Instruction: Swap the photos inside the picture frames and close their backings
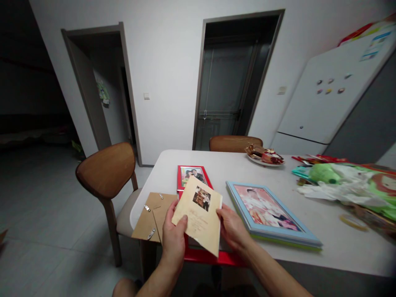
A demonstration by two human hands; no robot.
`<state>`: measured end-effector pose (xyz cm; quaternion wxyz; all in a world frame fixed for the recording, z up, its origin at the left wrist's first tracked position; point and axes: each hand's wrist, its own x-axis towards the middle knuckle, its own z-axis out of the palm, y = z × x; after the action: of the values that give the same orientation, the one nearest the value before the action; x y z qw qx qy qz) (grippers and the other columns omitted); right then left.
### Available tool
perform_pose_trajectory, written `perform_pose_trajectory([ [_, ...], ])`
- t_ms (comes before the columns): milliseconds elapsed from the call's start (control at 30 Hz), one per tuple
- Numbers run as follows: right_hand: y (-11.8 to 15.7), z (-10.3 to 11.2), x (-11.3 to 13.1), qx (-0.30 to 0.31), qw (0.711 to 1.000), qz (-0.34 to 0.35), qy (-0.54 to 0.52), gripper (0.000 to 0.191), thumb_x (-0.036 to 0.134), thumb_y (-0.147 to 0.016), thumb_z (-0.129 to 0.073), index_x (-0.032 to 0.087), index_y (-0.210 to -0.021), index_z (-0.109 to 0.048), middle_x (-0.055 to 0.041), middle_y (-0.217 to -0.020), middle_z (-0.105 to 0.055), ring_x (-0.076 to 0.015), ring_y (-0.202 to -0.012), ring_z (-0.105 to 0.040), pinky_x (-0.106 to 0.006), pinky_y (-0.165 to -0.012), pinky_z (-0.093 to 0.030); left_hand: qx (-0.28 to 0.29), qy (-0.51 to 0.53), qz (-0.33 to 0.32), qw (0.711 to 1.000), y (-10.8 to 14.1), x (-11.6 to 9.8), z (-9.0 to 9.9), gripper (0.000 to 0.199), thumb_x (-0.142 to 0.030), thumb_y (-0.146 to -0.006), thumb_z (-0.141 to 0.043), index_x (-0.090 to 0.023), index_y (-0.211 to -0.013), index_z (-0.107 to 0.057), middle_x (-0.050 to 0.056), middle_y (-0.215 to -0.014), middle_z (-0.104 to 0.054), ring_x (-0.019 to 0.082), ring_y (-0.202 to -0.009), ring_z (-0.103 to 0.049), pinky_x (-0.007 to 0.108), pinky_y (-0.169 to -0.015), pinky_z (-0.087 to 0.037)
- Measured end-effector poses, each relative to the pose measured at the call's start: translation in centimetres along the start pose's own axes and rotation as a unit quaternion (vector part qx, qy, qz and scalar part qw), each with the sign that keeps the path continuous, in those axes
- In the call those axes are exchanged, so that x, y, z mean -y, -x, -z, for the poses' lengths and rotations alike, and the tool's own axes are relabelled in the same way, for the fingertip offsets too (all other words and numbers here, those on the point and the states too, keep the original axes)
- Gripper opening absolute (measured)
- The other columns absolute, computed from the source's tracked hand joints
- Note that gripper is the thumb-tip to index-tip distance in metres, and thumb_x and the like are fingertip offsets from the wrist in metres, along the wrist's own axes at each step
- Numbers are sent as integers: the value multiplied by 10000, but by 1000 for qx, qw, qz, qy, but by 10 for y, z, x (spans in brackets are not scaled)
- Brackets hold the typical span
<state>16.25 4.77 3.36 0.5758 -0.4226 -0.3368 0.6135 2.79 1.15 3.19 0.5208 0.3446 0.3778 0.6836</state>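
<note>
Between my two hands is a cream-coloured card [198, 220] with a small dark picture and faint script on it, tilted towards me. My left hand [175, 231] grips its left edge, thumb on the front. At the right edge, my right hand [232, 229] pinches it. Under the card lies a red picture frame [230, 259], mostly covered. A smaller red-framed photo [194, 174] sits just beyond. Left of my hands is a brown backing board [145, 225] with metal clips. To the right, a light blue picture frame [269, 210] lies on a green-edged one.
The white table [222, 167] also bears a plate of wrapped items [265, 156] at the back. A roll of tape [354, 222] and a green and white plastic heap [349, 185] lie on the right. Wooden chairs [108, 171] stand at the left and far sides.
</note>
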Motion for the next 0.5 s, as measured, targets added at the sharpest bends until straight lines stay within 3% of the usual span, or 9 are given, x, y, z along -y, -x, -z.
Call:
perform_pose_trajectory([
  [133,-11,23,16,4,994,-24,105,466,100,-579,-404,174,-1029,-499,-47,-775,-677,-194,-636,-630,-299,-574,-498,48,-190,-4,981,-1,0,16,497,-175,-649,-539,-113,-1128,-424,137,-1168,-509,220,-1079,-471,337,-919,-360],
  [267,-18,30,18,16,980,-48,190,498,99,-580,-373,151,-1062,-491,-49,-721,-679,-184,-573,-626,-272,-510,-484,131,-400,-43,906,9,2,24,432,-141,-650,-509,-142,-1082,-485,105,-1157,-520,211,-1084,-461,363,-948,-334],
  [367,-24,27,13,15,965,-34,259,485,115,-601,-359,135,-1062,-506,-55,-731,-679,-173,-588,-625,-244,-506,-469,171,-489,-85,851,14,7,25,434,-123,-632,-512,-111,-1066,-506,134,-1196,-484,229,-1125,-420,385,-972,-313],
  [433,-29,25,11,15,944,-12,328,466,128,-624,-346,132,-1057,-517,-63,-775,-676,-167,-623,-625,-231,-522,-460,189,-526,-121,821,14,12,27,427,-124,-631,-519,-103,-1058,-516,143,-1212,-469,240,-1156,-384,401,-986,-297],
  [500,-33,25,11,10,896,36,443,431,140,-651,-337,134,-1032,-538,-72,-845,-668,-164,-686,-620,-224,-569,-448,203,-551,-142,797,14,15,29,397,-141,-652,-518,-110,-1048,-525,139,-1213,-471,242,-1166,-372,412,-984,-303],
])
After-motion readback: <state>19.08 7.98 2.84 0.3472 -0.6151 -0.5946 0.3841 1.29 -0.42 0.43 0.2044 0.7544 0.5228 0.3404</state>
